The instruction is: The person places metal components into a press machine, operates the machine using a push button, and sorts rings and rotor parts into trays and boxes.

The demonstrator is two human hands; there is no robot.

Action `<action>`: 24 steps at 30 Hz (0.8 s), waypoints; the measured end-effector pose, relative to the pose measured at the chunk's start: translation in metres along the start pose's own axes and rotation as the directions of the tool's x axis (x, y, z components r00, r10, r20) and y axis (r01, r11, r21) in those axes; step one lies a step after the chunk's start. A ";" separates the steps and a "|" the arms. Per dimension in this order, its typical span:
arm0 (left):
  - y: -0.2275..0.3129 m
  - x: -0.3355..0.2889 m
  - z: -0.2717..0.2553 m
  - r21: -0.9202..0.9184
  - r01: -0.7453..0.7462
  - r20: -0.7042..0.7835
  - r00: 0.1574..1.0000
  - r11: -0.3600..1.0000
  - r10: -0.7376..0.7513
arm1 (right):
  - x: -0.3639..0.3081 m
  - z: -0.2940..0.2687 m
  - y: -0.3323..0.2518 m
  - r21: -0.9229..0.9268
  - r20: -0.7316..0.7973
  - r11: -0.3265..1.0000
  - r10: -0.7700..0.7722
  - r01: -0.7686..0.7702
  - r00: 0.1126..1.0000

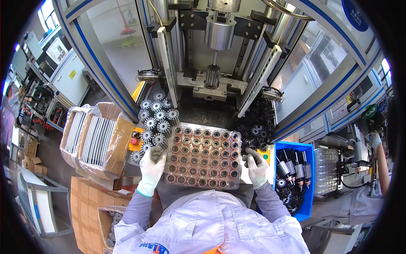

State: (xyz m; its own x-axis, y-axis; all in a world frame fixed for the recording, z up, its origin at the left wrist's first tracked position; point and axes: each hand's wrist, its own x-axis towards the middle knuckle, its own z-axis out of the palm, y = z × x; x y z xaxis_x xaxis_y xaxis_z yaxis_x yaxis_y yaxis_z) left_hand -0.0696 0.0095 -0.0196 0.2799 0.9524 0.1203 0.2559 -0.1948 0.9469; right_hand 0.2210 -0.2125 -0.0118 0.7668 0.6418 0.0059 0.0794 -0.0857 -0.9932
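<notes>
Below the press (220,31), holds a clear tray (198,167) between gloved left hand (153,167) and right hand (256,167), set well apart, with curled fingers (159,155) pinching its opposite side edges. Reaches forward and slightly inward with two sleeved forearms (137,207). Shows one tray, six rows of seven round pockets (204,161), and one blue bin (294,146) at right.

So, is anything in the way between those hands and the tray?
Nothing visible. The left hand is right at the left edge of the tray, and the right hand is right by its right edge, with no object seen between.
</notes>
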 end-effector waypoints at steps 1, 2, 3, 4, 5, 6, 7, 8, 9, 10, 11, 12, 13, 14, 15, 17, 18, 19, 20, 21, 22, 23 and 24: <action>0.002 0.006 0.005 -0.036 -0.005 0.011 1.000 0.999 0.006 | 0.013 0.004 -0.003 -0.029 0.029 0.999 -0.034 0.035 0.999; 0.003 0.009 0.011 0.043 -0.081 0.040 0.996 0.996 0.080 | 0.028 0.015 -0.019 -0.150 0.074 0.974 -0.158 0.168 0.985; 0.013 0.012 0.017 0.062 -0.025 0.107 0.994 0.998 0.018 | 0.047 0.030 -0.036 -0.263 0.132 0.917 -0.274 0.300 0.953; 0.025 0.012 0.026 0.058 -0.075 0.164 0.984 0.995 0.065 | 0.069 0.045 -0.045 -0.316 0.134 0.864 -0.368 0.392 0.920; 0.034 0.012 0.036 0.051 -0.124 0.216 0.970 0.991 0.110 | 0.094 0.061 -0.052 -0.367 0.146 0.797 -0.460 0.480 0.876; 0.033 0.011 0.045 0.052 -0.162 0.246 0.958 0.985 0.144 | 0.118 0.080 -0.064 -0.328 0.143 0.841 -0.407 0.431 0.902; 0.034 0.011 0.055 0.044 -0.205 0.284 0.941 0.978 0.185 | 0.141 0.094 -0.078 -0.296 0.133 0.877 -0.354 0.378 0.926; 0.042 0.010 0.064 0.080 -0.137 0.353 0.930 0.987 0.101 | 0.171 0.105 -0.080 -0.330 0.110 0.864 -0.365 0.380 0.925; 0.038 0.009 0.074 0.118 -0.155 0.384 0.918 0.981 0.099 | 0.202 0.114 -0.077 -0.367 0.079 0.849 -0.378 0.380 0.922; 0.034 0.009 0.082 0.114 -0.133 0.407 0.910 0.985 0.076 | 0.229 0.125 -0.072 -0.479 0.033 0.784 -0.433 0.395 0.901; 0.029 0.009 0.088 0.108 -0.111 0.434 0.899 0.988 0.053 | 0.253 0.134 -0.066 -0.589 -0.010 0.708 -0.488 0.389 0.873; 0.024 0.009 0.092 0.121 -0.142 0.429 0.900 0.982 0.077 | 0.270 0.143 -0.066 -0.640 -0.005 0.726 -0.333 0.253 0.943; 0.016 0.008 0.092 0.141 -0.161 0.412 0.907 0.977 0.090 | 0.276 0.159 -0.075 -0.679 0.040 0.715 -0.194 0.169 0.980; -0.008 0.006 0.093 0.116 -0.188 0.373 0.918 0.975 0.133 | 0.266 0.176 -0.093 -0.703 0.063 0.702 -0.095 0.112 0.993; -0.008 0.006 0.090 0.110 -0.183 0.370 0.920 0.977 0.130 | 0.255 0.185 -0.111 -0.730 0.074 0.682 0.008 0.048 0.997; 0.003 0.006 0.087 0.133 -0.111 0.413 0.909 0.985 0.047 | 0.275 0.185 -0.090 -0.754 0.013 0.657 -0.013 0.018 1.000; 0.009 0.011 0.087 0.137 -0.093 0.446 0.895 0.986 0.023 | 0.287 0.179 -0.077 -0.645 0.027 0.756 -0.122 0.110 0.992; 0.001 0.013 0.088 0.136 -0.211 0.416 0.899 0.968 0.138 | 0.290 0.178 -0.061 -0.520 0.042 0.830 -0.210 0.201 0.977; 0.003 0.014 0.088 0.124 -0.205 0.425 0.895 0.971 0.134 | 0.299 0.175 -0.054 -0.356 0.073 0.882 -0.303 0.309 0.950; 0.003 0.016 0.085 0.128 -0.170 0.414 0.905 0.977 0.103 | 0.285 0.184 -0.077 -0.280 0.052 0.877 -0.391 0.389 0.919; 0.016 0.020 0.092 0.115 -0.206 0.423 0.895 0.972 0.140 | 0.313 0.164 -0.067 -0.236 0.029 0.803 -0.557 0.547 0.830; 0.019 0.019 0.085 0.136 -0.198 0.401 0.907 0.971 0.129 | 0.299 0.171 -0.095 -0.157 0.094 0.873 -0.452 0.461 0.887; 0.016 0.019 0.082 0.133 -0.198 0.392 0.911 0.971 0.132 | 0.283 0.175 -0.127 -0.098 0.156 0.929 -0.340 0.358 0.927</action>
State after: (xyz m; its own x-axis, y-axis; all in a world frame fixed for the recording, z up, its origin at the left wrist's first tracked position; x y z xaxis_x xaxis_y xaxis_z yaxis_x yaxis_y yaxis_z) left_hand 0.0157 0.0056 -0.0267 0.6511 0.7498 0.1174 0.3161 -0.4086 0.8562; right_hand 0.3160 0.1134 0.0952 0.5847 0.7431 0.3254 0.4104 0.0751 -0.9088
